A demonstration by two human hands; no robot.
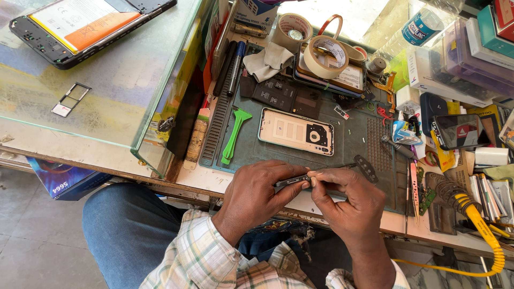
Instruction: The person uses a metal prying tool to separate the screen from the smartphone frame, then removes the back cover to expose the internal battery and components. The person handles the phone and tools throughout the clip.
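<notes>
While both hands meet at 6 o'clock, left hand & right hand are each pinched on a thin dark phone part, edge-on over the grey-green work mat. Pale phone back cover lies just past it at 12, green pry tool at 10, tape rolls further up. Glass counter w/ opened phone at 10–11. Yellow coiled cable at 3.
</notes>
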